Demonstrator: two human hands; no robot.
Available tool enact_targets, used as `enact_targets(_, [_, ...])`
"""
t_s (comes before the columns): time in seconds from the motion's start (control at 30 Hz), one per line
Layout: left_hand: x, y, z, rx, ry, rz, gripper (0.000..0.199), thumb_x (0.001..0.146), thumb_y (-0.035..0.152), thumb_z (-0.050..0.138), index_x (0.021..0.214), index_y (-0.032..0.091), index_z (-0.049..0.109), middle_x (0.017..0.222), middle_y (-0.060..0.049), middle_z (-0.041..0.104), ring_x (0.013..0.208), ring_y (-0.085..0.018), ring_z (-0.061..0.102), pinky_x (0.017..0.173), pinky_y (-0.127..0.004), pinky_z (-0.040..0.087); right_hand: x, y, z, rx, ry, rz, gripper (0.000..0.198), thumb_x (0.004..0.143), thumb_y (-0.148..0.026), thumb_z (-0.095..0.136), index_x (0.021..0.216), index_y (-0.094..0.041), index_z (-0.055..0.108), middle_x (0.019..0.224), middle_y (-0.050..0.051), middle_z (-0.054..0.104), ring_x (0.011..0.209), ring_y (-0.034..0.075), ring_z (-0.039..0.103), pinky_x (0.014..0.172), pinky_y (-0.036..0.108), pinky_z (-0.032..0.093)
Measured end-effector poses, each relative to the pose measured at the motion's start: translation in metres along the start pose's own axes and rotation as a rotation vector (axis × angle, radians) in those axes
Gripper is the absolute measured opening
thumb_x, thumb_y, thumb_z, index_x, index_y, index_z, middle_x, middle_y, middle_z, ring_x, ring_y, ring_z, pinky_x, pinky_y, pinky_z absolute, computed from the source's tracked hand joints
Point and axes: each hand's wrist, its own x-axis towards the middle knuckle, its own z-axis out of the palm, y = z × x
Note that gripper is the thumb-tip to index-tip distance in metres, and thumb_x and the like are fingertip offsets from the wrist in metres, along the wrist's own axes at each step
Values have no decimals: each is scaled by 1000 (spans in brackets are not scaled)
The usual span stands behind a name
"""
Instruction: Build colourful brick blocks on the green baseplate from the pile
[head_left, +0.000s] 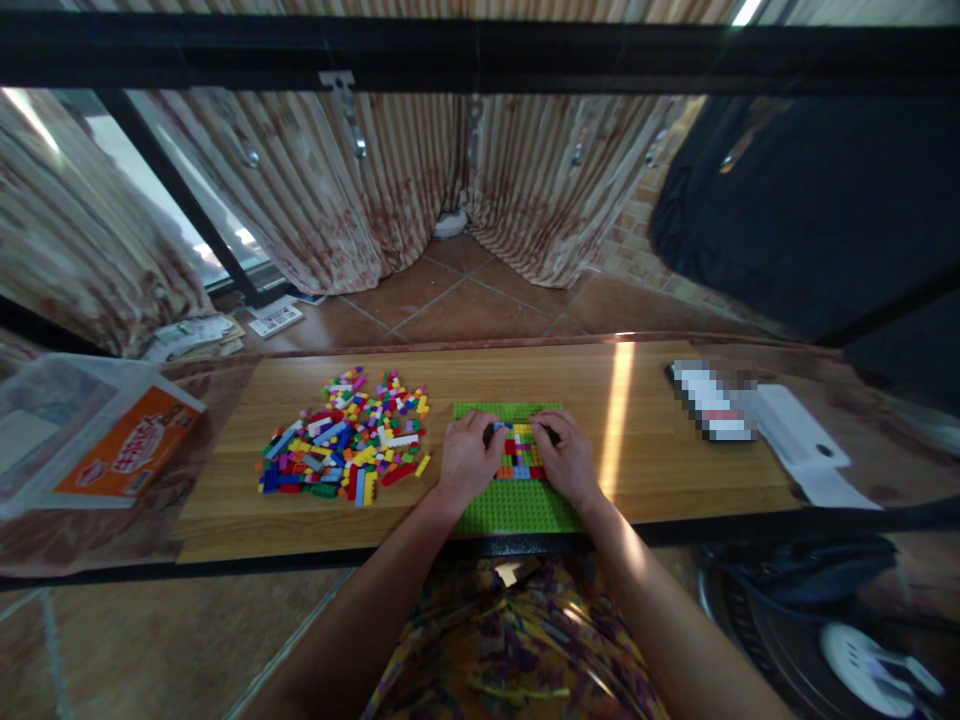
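A green studded baseplate lies at the table's front edge, with a multicoloured patch of toy building bricks across its middle. My left hand rests over the left side of this patch, fingers curled and thumb pressed in against the bricks. At the right side, my right hand is bent the same way, its fingertips on the upper right bricks. Both hands cover the outer bricks, so the exact contact is partly hidden. Left of the baseplate spreads a heap of loose toy bricks in many colours and sizes.
The wooden table top carries a phone, partly pixelated, and a white box at the right. A clear plastic bin with an orange label stands far left. Curtains hang beyond the table.
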Motion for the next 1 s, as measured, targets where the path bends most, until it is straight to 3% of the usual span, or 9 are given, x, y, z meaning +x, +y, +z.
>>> enact_targets(1.0, [-1, -1, 0, 34, -11, -1, 16, 95, 31, 53, 96, 21, 65, 96, -4, 70, 92, -20, 64, 86, -34, 45, 0, 2, 1, 6, -7, 12, 23, 91, -34, 51, 90, -22, 71, 99, 9, 69, 94, 22, 65, 87, 39, 52])
